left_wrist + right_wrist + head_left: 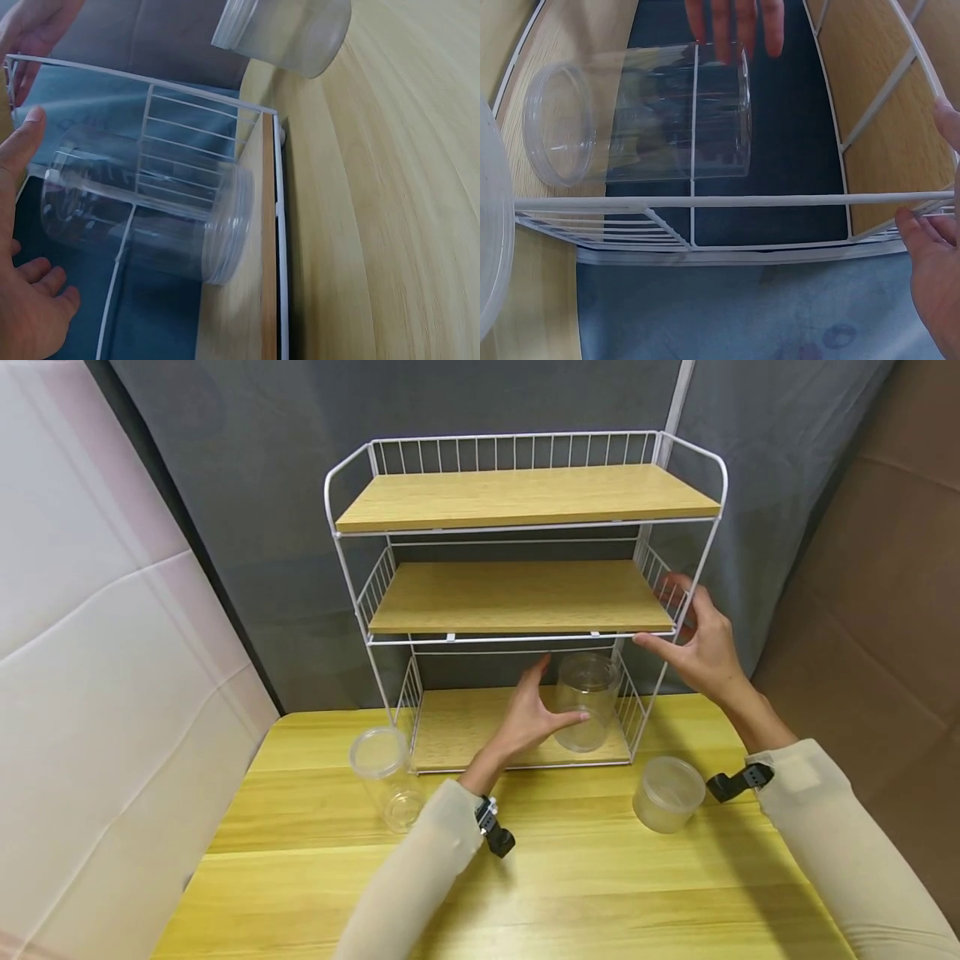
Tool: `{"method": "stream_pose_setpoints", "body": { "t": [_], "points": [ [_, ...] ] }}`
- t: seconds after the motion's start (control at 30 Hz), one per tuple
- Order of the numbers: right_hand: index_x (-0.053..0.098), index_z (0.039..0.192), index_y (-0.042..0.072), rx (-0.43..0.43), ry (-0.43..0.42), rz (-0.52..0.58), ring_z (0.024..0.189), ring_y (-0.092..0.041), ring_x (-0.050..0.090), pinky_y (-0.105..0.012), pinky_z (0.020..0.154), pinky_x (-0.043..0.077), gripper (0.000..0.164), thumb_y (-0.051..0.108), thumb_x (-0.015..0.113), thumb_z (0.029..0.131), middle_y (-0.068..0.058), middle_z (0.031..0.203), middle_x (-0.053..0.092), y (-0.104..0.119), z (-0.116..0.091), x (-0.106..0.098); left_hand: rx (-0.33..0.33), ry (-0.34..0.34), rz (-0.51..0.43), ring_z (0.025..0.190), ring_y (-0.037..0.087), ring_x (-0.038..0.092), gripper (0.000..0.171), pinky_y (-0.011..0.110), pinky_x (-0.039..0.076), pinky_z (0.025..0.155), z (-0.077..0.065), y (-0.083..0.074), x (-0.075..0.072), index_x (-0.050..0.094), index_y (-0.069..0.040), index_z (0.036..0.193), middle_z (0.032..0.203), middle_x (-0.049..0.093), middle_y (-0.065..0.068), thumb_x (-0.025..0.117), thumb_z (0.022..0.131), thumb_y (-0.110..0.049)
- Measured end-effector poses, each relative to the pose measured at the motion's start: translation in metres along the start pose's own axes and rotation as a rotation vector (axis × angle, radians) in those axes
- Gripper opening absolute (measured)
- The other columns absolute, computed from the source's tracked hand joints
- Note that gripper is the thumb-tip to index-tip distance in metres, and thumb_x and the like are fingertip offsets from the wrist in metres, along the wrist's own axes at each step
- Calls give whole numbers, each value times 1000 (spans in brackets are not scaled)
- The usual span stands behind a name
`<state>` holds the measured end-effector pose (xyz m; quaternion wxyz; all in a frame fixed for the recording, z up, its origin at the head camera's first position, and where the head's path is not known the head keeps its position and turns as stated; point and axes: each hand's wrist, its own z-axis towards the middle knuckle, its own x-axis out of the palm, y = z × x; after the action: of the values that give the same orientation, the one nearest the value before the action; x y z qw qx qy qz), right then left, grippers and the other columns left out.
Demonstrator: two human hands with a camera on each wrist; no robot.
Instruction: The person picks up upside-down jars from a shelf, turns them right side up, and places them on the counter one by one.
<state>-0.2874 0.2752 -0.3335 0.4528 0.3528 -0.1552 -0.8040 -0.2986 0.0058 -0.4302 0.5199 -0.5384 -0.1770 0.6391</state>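
A clear plastic jar stands on the right part of the rack's bottom shelf, its ringed end down on the wood. Beside it, my left hand reaches in with thumb and fingers spread; the left wrist view shows a gap between them and the jar. My right hand grips the white wire rack at the right end of the middle shelf. Its thumb lies at the front edge, with the other fingers partly hidden behind the side wires.
A tall clear jar stands on the table by the rack's left front corner. Right of the rack is a short, cloudy clear jar. A grey cloth hangs behind; a brown panel stands at the right.
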Motion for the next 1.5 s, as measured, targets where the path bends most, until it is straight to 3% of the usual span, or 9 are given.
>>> {"method": "stream_pose_setpoints", "body": {
  "t": [0.37,0.77,1.23,1.33,1.5],
  "points": [
    [44,157,3,-7,4,6,112,6,58,-5,82,47,95,-8,91,75,-24,138,64,-1,0,2,-18,-9,-93,148,34,45,117,43,40,123,14,6,19,25,0,166,165,40,20,97,77,-25],
    [44,157,4,0,0,10,114,5,57,-4,84,47,95,-9,90,75,-23,141,63,-3,1,2,-25,-30,-91,152,33,41,115,41,35,127,26,9,33,28,0,165,166,40,19,97,76,-25],
    [43,158,5,12,3,18,117,3,57,-4,88,48,95,-8,90,77,-22,144,62,-2,1,2,-42,-64,-91,145,31,51,110,40,42,122,30,10,38,34,-2,163,158,51,17,98,76,-28],
    [44,158,5,13,4,27,119,-1,58,-5,90,48,94,-9,89,77,-21,144,61,-2,1,2,-38,-73,-102,142,31,53,109,39,43,121,29,10,37,36,-2,162,156,53,18,98,75,-27],
    [43,158,3,13,12,27,125,-19,61,-6,94,48,94,-9,89,77,-21,145,61,-3,1,0,-34,-94,-130,140,31,55,108,39,45,119,25,7,30,38,-2,160,154,55,18,99,74,-25]
  ]
}}
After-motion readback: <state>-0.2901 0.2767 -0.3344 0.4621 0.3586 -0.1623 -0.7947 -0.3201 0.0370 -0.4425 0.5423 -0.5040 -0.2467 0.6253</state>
